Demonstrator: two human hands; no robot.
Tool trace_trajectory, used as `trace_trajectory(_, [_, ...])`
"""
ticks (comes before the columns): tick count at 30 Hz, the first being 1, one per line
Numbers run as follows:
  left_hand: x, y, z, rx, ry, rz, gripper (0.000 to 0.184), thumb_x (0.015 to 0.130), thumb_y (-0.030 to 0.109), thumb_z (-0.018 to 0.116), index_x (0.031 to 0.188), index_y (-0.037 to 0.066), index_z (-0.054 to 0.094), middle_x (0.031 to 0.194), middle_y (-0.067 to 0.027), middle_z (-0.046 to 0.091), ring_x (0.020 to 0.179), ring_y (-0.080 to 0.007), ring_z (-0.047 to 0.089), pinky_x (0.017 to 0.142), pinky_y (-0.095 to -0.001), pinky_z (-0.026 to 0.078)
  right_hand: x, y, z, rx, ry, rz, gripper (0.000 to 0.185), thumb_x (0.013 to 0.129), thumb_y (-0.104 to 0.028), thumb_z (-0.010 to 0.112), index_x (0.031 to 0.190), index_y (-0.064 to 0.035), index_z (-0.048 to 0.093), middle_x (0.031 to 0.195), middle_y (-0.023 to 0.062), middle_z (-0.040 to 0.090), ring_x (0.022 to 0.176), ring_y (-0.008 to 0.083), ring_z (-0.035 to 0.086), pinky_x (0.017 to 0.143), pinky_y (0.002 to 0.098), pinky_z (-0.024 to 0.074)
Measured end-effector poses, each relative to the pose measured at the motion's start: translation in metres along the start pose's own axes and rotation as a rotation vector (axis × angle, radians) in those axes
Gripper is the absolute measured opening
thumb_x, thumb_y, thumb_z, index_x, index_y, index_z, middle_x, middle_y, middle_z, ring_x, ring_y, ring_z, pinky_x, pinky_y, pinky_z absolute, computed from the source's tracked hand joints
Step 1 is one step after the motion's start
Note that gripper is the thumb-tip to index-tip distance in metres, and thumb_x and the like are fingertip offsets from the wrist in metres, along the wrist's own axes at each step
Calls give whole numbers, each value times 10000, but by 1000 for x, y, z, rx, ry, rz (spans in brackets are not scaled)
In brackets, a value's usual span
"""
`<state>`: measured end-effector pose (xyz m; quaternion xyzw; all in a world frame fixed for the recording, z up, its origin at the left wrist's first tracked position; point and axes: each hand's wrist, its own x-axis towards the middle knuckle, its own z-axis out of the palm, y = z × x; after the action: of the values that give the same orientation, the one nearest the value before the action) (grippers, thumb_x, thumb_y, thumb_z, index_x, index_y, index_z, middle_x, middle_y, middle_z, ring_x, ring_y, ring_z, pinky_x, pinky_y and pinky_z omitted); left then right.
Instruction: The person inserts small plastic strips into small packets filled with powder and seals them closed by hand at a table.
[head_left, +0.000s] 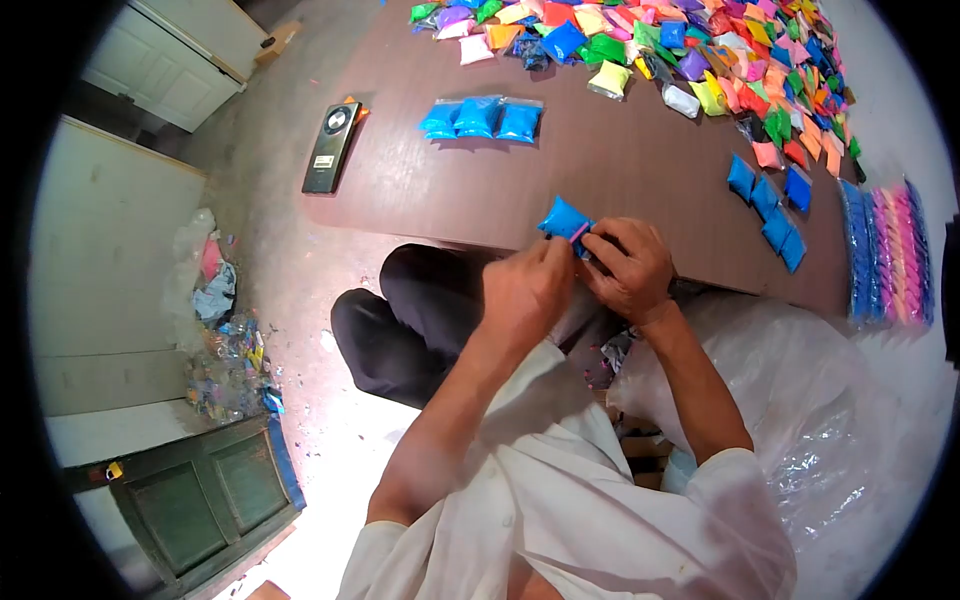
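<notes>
A blue packet (564, 217) is held at the front edge of the brown table (420, 205), with a thin pink strip (579, 233) across it. My left hand (528, 287) is closed, its fingertips pinched at the packet's lower side. My right hand (632, 268) has its fingers bent round the packet's right end, close to the pink strip. Three blue packets (480, 117) lie in a row farther back on the table. Several more blue packets (765, 197) lie to the right. The packet's lower end is partly hidden by my fingers.
Many small coloured packets (690, 62) are heaped at the back right. A phone (332, 148) lies near the table's left edge. Packed bundles (888, 255) stand at the far right. Clear plastic bags (790, 390) are beside my right arm; plastic scraps (228, 370) lie on the floor.
</notes>
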<state>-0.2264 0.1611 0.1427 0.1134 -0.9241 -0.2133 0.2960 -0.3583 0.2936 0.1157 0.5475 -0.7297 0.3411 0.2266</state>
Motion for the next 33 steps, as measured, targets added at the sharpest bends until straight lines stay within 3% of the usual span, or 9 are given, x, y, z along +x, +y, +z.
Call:
trace_trajectory(7, [20,-37,-18,32,-28,-178,114,901,111,701,812,83,636,726,-130,670,661,-356,684,573,-455,527,2,-5,2,32,35,-7,267,698,-140,851,949,-129,763,1011,14,697,908,232,682,752,372,533])
trace_trajectory(9, [20,-25,-14,-64,-7,-155,116,890,88,694,789,72,638,722,-135,665,672,-362,682,584,-460,525,-2,-6,0,41,25,11,262,703,-125,845,953,-127,766,1007,15,700,900,231,683,743,371,531])
trace_trajectory(11, [21,-13,-9,-108,-57,22,112,875,82,692,775,61,645,725,-137,664,688,-367,680,583,-467,519,-3,-4,-1,61,-30,34,248,717,-91,828,957,-122,769,989,18,700,870,231,682,728,368,526])
trace_trajectory(19, [50,-58,-22,-63,-226,-164,107,885,112,708,832,21,690,781,-180,696,710,-381,688,632,-450,537,3,-6,-4,135,-64,118,244,739,-32,795,973,-97,767,1019,38,711,847,234,683,718,369,532])
trace_trajectory(22, [46,-71,-29,-254,-222,-260,120,912,100,729,924,-20,728,814,-196,718,673,-327,694,631,-378,534,3,-9,-1,151,-71,257,250,768,11,757,1004,-73,766,1042,68,705,878,244,693,751,362,555])
trace_trajectory(27, [39,-86,-36,-400,-221,-350,101,927,82,721,937,-18,734,789,-161,716,638,-247,674,599,-327,508,13,-10,2,197,-46,466,272,806,71,674,1047,-26,753,1106,145,685,944,267,699,803,348,575])
trace_trajectory(31, [42,-102,-33,-593,-192,-409,95,932,81,721,939,-11,741,745,-115,695,605,-166,636,564,-294,484,14,-2,2,178,-180,463,309,843,83,555,1088,7,727,1156,204,660,983,304,681,829,382,565])
trace_trajectory(33, [44,-108,-34,-606,-185,-397,74,920,67,730,927,-5,742,738,-102,693,587,-156,624,542,-287,472,16,-2,4,119,-161,327,298,875,38,530,1108,24,715,1148,219,656,970,340,672,843,419,559])
